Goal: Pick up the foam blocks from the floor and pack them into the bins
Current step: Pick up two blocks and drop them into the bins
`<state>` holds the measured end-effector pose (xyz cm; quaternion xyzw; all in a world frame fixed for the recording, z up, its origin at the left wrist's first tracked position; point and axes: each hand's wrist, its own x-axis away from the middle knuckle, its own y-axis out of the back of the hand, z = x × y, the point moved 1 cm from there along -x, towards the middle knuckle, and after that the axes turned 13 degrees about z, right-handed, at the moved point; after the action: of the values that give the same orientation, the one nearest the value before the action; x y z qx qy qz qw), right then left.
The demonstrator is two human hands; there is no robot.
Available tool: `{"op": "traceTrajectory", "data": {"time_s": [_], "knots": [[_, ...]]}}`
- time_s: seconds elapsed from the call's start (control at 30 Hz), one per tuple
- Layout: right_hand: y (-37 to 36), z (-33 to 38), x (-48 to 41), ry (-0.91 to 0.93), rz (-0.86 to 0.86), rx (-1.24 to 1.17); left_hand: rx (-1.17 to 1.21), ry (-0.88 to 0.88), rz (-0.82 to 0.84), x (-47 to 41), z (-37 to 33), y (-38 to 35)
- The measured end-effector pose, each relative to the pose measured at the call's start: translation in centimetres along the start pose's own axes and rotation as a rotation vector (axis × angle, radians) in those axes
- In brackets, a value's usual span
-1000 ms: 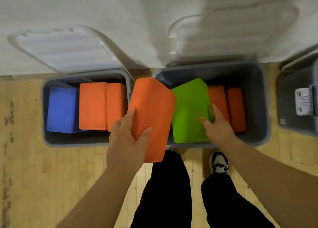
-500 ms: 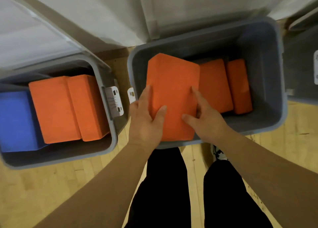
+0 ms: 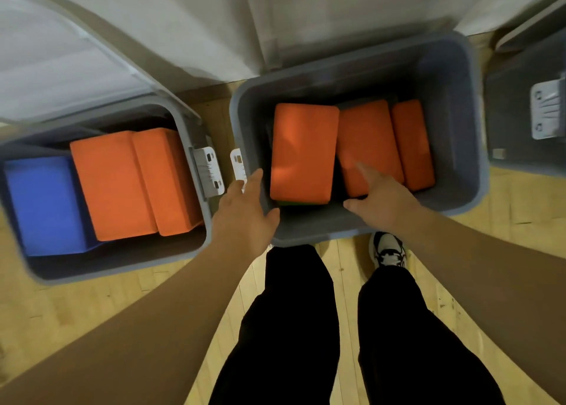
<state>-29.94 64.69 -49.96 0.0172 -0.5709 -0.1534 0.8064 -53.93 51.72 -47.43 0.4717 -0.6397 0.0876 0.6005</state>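
Observation:
An orange foam block (image 3: 301,153) lies flat in the middle grey bin (image 3: 453,123), covering a green block (image 3: 286,203) of which only a sliver shows at its near edge. Two more orange blocks (image 3: 370,147) stand to its right in the same bin. My left hand (image 3: 245,211) hovers over the bin's near left rim, fingers spread, holding nothing. My right hand (image 3: 379,196) hangs above the near side of the bin, fingers loose and empty. The left grey bin (image 3: 196,245) holds a blue block (image 3: 46,205) and two orange blocks (image 3: 134,184).
A third grey bin (image 3: 520,123) with a white latch stands at the right edge. Clear lids (image 3: 61,68) lean against the white wall behind the bins. My legs and one shoe (image 3: 387,251) stand on the wooden floor just in front of the middle bin.
The orange block went down onto the green one in the middle bin. Both hands have let go of it and drawn back toward the bin's near rim.

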Motion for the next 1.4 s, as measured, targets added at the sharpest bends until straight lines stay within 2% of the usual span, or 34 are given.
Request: {"op": "traceTrajectory", "data": {"time_s": [0.17, 0.37, 0.53, 0.7, 0.87, 1.13, 1.27, 1.4], "knots": [[-0.3, 0.7, 10.4, -0.044, -0.054, 0.078, -0.191, -0.064, 0.004, 7.4, -2.2, 2.7], [-2.6, 0.4, 24.6, -0.094, -0.210, -0.075, -0.408, -0.208, 0.007, 17.6, -6.5, 6.0], [-6.6, -2.5, 35.4, -0.220, -0.221, -0.152, -0.650, -0.258, 0.077, 26.0, -9.3, 6.7], [-12.0, -8.5, 45.0, -0.274, -0.330, -0.278, -0.855, -0.378, 0.077, 33.0, -13.5, 4.2], [-21.1, -18.2, 53.5, -0.361, -0.458, -0.526, -1.031, -0.526, 0.072, 39.5, -19.4, -4.5], [-38.6, -35.5, 68.2, -0.569, -0.666, -0.926, -1.315, -0.852, 0.184, 52.1, -30.3, -28.4], [-45.7, -40.2, 74.0, -0.670, -0.789, -1.134, -1.484, -1.095, 0.186, 59.4, -34.8, -39.1], [-51.6, -42.0, 76.8, -0.745, -0.877, -1.366, -1.666, -1.274, 0.224, 65.4, -37.7, -47.5]]}}
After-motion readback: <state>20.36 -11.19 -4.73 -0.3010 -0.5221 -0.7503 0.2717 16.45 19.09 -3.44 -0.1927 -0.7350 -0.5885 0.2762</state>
